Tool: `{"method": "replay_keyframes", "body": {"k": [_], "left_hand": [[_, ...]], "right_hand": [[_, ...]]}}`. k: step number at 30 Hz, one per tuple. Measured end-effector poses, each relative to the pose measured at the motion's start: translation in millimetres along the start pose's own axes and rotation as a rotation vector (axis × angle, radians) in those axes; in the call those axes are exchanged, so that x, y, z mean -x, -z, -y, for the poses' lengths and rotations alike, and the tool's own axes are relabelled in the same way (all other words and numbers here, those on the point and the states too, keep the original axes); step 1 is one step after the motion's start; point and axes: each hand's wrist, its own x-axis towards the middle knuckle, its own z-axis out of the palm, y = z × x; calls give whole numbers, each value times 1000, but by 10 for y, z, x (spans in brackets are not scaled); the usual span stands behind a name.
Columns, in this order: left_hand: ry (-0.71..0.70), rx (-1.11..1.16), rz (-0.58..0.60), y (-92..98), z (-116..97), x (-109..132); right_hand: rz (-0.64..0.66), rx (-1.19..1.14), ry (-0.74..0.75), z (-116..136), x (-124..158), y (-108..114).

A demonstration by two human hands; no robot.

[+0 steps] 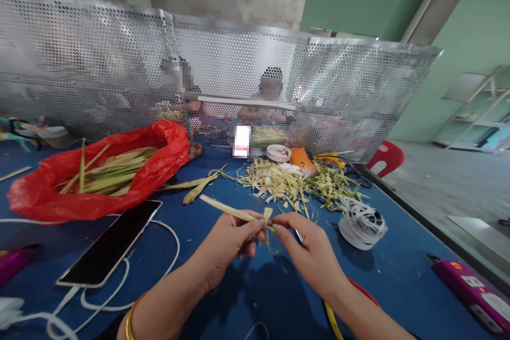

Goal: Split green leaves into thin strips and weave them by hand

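Above the blue table [215,255], my left hand [235,236] is closed in a pinch on a long pale leaf strip [221,208] that sticks out to the upper left. My right hand [305,239] has thumb and forefinger pinched on the strip's other end, where a short piece [268,216] stands up in a fold. A thin shred hangs below the fingertips. By the right palm shows a small metal tip [298,235]; what it belongs to is hidden. Beneath my right forearm, a red and yellow thing [332,321] is partly covered.
A red plastic bag [35,191] of long leaves is at left, beside a phone [113,244] with white cables. Leaf scraps [274,180], an orange item [302,159] and a white spool [362,226] lie ahead. A purple tool [470,292] is at right. Perforated screens [235,53] stand behind.
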Motion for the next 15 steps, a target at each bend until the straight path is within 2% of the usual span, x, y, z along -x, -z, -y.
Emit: {"method": "replay_keyframes", "body": {"k": [4,6,8,12,15], "left_hand": [[7,-24,61,-49,23,19],[-13,-44,55,-75,61,15],[4,-64,31,-96,101,3],[32,-101,-2,-122,128,-12],[33,-133,19,-132,101,-2]], "right_hand": [[65,-446,-267,7,-41,-30],[48,-674,-396,3,-39,-73],[16,-818,-453,-5,-27,-118],[-20,-871,-461,-30,-1,-178],[-79,-840,-467,-39,16,-202]]}}
